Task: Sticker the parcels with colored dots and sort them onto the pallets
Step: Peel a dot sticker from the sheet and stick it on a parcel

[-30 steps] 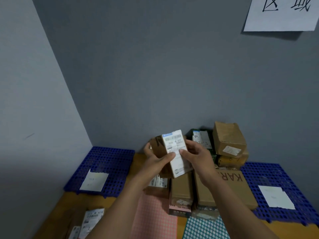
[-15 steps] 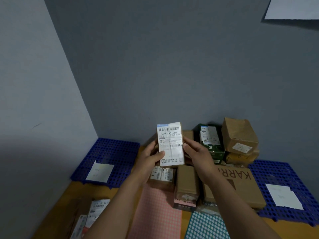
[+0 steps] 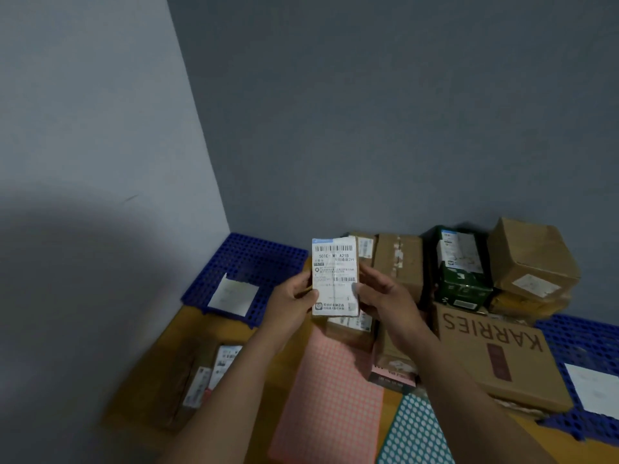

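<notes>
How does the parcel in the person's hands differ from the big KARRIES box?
The held parcel is small; the KARRIES box is far larger. The held parcel stands upright between the left hand and right hand; the KARRIES box lies flat. A white shipping label covers the parcel's face; the box shows big printed letters. Both appear to be cardboard.

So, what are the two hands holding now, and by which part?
A small brown cardboard parcel with a white shipping label, held upright. The left hand pinches its left long edge, the right hand its right long edge.
</notes>
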